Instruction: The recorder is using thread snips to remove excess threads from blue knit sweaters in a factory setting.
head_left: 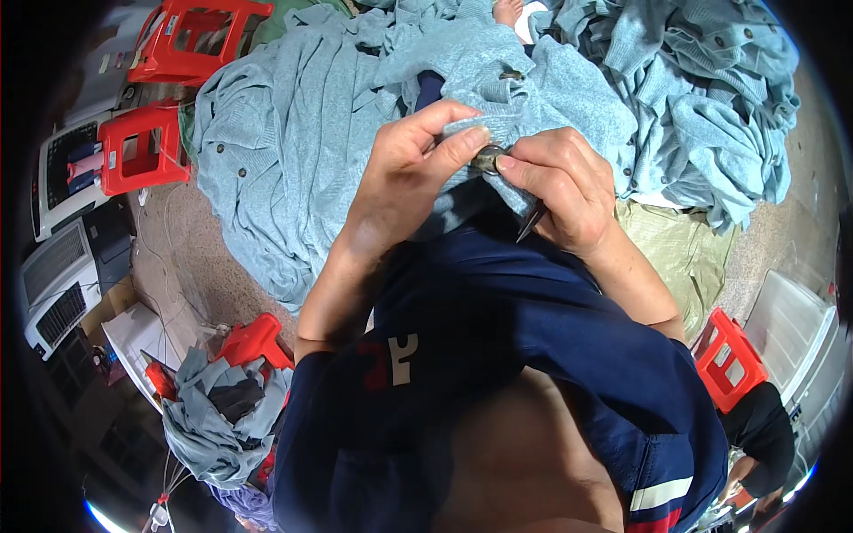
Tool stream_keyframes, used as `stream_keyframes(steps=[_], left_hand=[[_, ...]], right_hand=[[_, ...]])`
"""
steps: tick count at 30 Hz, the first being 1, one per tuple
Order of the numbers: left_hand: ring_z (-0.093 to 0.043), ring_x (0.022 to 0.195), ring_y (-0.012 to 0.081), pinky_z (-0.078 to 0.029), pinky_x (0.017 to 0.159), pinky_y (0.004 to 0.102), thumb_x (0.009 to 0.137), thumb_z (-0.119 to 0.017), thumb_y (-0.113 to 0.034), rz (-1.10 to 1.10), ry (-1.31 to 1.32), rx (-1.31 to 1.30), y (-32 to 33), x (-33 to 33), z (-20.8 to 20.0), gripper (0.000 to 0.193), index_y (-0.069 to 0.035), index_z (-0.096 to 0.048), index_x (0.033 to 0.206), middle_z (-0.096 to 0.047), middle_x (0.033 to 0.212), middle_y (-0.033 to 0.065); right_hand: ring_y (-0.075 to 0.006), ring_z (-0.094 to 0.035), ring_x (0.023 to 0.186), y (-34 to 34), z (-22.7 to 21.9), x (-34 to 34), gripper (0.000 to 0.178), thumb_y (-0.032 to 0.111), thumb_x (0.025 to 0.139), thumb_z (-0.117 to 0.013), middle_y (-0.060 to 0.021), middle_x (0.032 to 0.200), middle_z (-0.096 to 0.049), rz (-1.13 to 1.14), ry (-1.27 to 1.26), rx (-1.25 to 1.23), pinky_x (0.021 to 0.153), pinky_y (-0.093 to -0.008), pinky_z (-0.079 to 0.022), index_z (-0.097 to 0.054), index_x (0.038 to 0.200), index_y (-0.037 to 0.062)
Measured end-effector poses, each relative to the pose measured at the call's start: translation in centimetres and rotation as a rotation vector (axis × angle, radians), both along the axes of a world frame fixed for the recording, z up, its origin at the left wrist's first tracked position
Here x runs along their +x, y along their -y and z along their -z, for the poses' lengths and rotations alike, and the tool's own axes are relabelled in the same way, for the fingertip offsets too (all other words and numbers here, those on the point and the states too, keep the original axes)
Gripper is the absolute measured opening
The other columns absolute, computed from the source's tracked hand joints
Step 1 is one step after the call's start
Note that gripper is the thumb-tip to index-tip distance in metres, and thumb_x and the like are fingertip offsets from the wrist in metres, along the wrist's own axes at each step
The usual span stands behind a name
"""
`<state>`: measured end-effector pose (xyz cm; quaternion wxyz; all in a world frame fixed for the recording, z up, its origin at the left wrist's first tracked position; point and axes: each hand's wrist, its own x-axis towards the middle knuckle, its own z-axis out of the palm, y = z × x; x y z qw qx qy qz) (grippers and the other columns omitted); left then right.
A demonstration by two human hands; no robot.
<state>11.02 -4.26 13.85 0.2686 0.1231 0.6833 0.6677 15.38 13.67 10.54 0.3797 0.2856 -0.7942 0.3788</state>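
A light blue knit cardigan [489,98] lies over my lap, its ribbed edge lifted between my hands. My left hand [413,169] is closed, pinching that ribbed edge between thumb and fingers. A large dark round button [486,160] sits at the edge, between my two thumbs. Closed too, my right hand [564,182] presses its thumb against the button's side. From under its curled fingers sticks a dark pointed tool [531,222], tip downward; its grip is hidden in the palm, so its kind cannot be told. Another button [511,75] shows farther up the cloth.
More blue cardigans [275,151] are heaped to the left, and another pile [711,98] lies at the right. Red plastic stools [142,147] stand at the far left. A pale green sack [680,253] lies at the right. Behind on the right is another person [764,435].
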Motion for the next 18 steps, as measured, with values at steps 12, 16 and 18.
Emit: stream_keyframes(steps=[12,16,18], left_hand=[[-0.059,0.077,0.016,-0.047,0.067,0.0264,0.07,-0.078,0.002,0.1,-0.504,0.07,1.2,-0.2,1.1,0.031,-0.002,-0.059,0.094,-0.061,0.086,0.0064],[-0.061,0.076,0.0185,-0.049,0.066,0.0267,0.07,-0.078,0.001,0.098,-0.558,-0.062,1.5,-0.3,1.4,0.029,-0.002,-0.058,0.09,-0.062,0.088,0.0076],[-0.062,0.076,0.0191,-0.049,0.065,0.0268,0.07,-0.078,0.0,0.077,-0.607,-0.102,1.6,-0.1,1.6,0.029,-0.002,-0.058,0.09,-0.063,0.089,0.0083]], right_hand=[[-0.0252,-0.062,0.073,1.4,-0.9,0.5,0.034,0.001,0.072,-0.071,-0.0142,0.105,-0.059,-0.127,0.5,-0.35,0.061,-0.0287,-0.051,-0.057,0.104,0.0027],[-0.023,-0.063,0.074,0.7,0.1,-0.1,0.028,-0.001,0.073,-0.07,-0.0085,0.093,-0.061,-0.14,0.663,-0.138,0.06,-0.0287,-0.05,-0.057,0.096,0.004],[-0.0223,-0.063,0.072,1.0,0.5,-0.2,0.025,0.0,0.072,-0.072,-0.0071,0.085,-0.061,-0.137,0.59,-0.207,0.057,-0.0291,-0.049,-0.054,0.087,0.0044]])
